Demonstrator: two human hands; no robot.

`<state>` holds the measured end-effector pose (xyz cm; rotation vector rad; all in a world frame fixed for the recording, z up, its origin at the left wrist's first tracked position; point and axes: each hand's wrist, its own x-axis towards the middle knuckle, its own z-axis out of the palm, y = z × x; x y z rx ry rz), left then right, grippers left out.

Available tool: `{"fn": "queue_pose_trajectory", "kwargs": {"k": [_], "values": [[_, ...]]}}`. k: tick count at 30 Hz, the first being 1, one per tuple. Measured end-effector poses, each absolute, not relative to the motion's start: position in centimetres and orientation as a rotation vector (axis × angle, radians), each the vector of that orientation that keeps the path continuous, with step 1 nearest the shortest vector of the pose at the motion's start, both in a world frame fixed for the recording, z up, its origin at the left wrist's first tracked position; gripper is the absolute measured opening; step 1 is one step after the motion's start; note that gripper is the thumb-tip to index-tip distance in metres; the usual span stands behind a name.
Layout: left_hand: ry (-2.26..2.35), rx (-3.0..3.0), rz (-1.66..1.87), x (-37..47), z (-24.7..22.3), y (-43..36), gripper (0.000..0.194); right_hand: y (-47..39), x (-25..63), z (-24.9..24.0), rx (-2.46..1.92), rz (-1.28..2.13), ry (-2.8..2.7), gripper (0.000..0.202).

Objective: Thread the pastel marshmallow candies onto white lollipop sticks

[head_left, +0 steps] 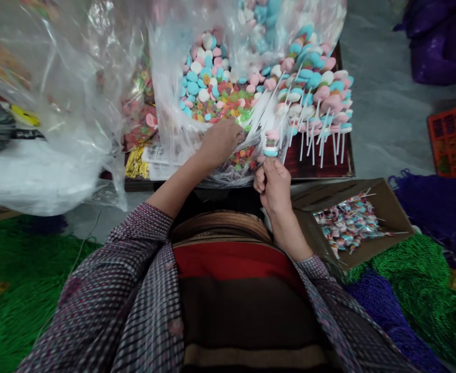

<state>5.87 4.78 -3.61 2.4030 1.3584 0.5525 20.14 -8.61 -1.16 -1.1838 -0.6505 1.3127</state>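
My right hand (274, 181) is closed on a candy skewer (271, 143) and holds it upright near the table's front edge. Pink, white and blue pieces are stacked on it with a darker gummy between; its stick is hidden in my fingers. My left hand (220, 142) reaches over the gummy rings (233, 101), its fingers curled down and together at the pile. What its fingertips pinch, if anything, is hidden. Behind the rings lie pink, white and blue candies (196, 80) in an open plastic bag (165, 67). White sticks (264, 111) lie between my hands and the finished skewers (317, 88).
A cardboard box (391, 207) of wrapped candy skewers (350, 223) stands right of my lap. Clear plastic bags (76, 77) cover the left side, near gold twist ties (136, 163). Green strands (414, 274) and an orange crate (455, 140) lie on the right.
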Motion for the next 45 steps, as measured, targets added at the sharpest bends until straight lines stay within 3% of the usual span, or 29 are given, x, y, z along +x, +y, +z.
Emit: {"fn": "queue_pose_trajectory", "kwargs": {"k": [11,18,23,34,45], "values": [[1.277,2.025,0.859,4.9,-2.7,4.8,0.020,-8.8,20.1,-1.5,-1.227,1.306,-0.727,0.045],[1.270,2.278,0.681,5.3,-4.6,4.8,0.017,-8.8,20.0,-1.5,-1.257,1.299,-0.743,0.046],[1.293,2.212,0.736,5.5,-4.6,4.8,0.017,-8.7,19.9,-1.5,-1.234,1.296,-0.722,0.048],[1.097,1.150,0.937,4.1,0.5,2.9,0.013,-9.4,19.9,-0.7,-1.345,1.300,-0.955,0.047],[1.175,1.311,1.040,4.8,-0.5,2.2,0.020,-9.5,19.7,-0.2,-1.412,1.245,-1.150,0.046]]}}
